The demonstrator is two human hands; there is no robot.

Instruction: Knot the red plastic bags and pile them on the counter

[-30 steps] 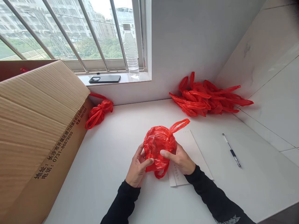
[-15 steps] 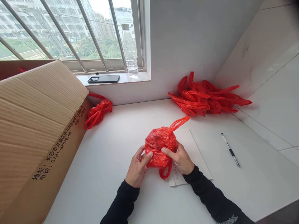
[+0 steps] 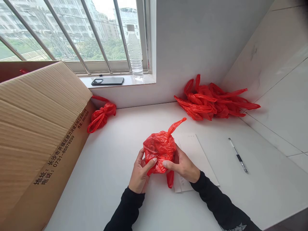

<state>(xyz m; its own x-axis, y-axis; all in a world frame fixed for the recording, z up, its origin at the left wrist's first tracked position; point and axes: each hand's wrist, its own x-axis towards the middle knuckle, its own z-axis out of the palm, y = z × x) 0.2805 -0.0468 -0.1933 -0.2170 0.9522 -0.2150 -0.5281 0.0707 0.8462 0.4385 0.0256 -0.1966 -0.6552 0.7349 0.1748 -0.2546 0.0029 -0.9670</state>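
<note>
A crumpled red plastic bag bundle (image 3: 160,147) is between my two hands over the middle of the white table. My left hand (image 3: 140,171) grips its left lower side, thumb on top. My right hand (image 3: 184,165) holds its right side, thumb pressed on the front. One handle loop sticks up at the bundle's upper right and another hangs below. What is inside the bag is hidden. A sheet of paper (image 3: 199,160) lies partly under my right hand.
A large cardboard box (image 3: 43,118) stands at the left, with a tied red bag (image 3: 103,116) beside it. Red bags (image 3: 214,101) are heaped by the back wall. A pen (image 3: 238,155) lies at the right. The windowsill bears a phone (image 3: 108,81) and a bottle (image 3: 135,53).
The red bundle has shifted a little to the left and turned slightly in my hands. Its upper loop has swung left and the lower one now hangs straighter.
</note>
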